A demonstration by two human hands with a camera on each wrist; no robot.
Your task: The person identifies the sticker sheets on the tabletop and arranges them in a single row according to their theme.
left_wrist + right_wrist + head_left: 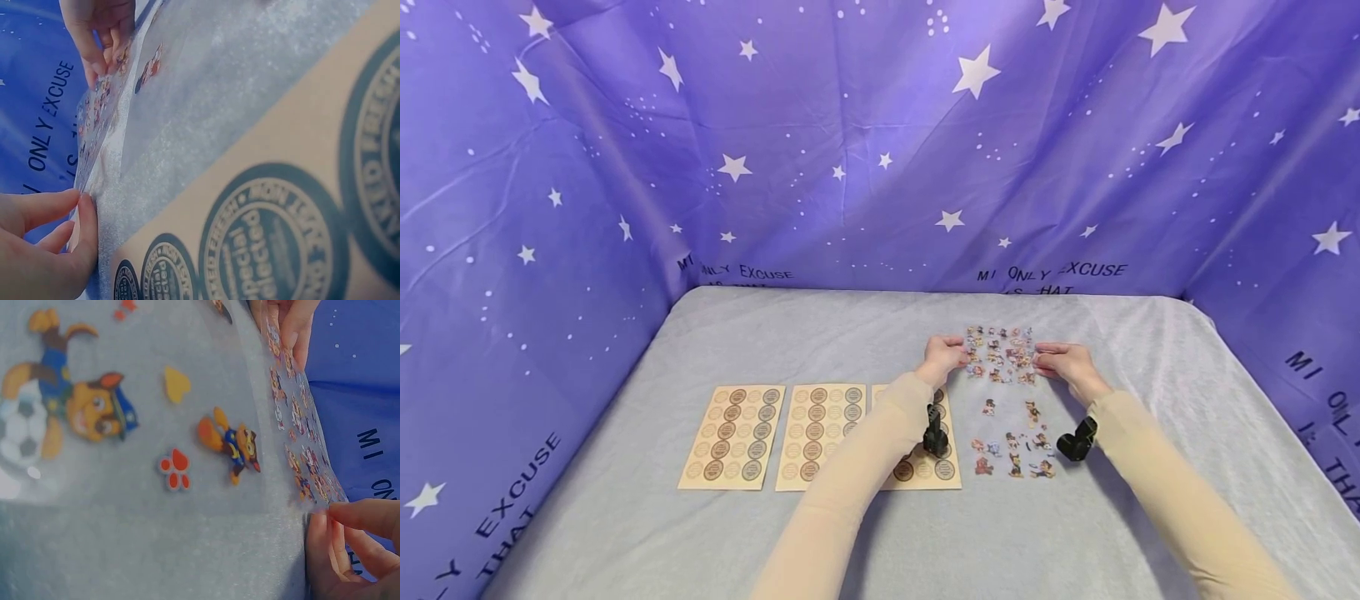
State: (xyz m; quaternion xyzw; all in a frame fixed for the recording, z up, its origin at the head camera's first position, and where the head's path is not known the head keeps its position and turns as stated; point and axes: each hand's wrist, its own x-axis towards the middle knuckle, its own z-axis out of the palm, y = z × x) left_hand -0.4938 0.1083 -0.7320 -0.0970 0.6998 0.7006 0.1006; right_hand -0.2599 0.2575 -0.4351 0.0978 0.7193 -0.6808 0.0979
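A clear sheet of small cartoon dog stickers (pixel 996 354) is held up at the far right of the table, tilted off the cloth. My left hand (pixel 943 360) pinches its left edge between thumb and fingers, as the left wrist view shows up close. On the opposite side, my right hand (pixel 1070 368) pinches the right edge. Nearer to me lies another clear sticker sheet (pixel 144 487), with larger cartoon dogs, a paw print and a heart. Whether more than one sheet lies there, I cannot tell.
Three tan sheets of round labels lie in a row: a left sheet (pixel 721 429), a middle sheet (pixel 797 433) and a right sheet (pixel 953 475) partly hidden by my left forearm. Grey cloth (pixel 625 517) covers the table. A purple star-patterned curtain (pixel 850 208) rises behind it.
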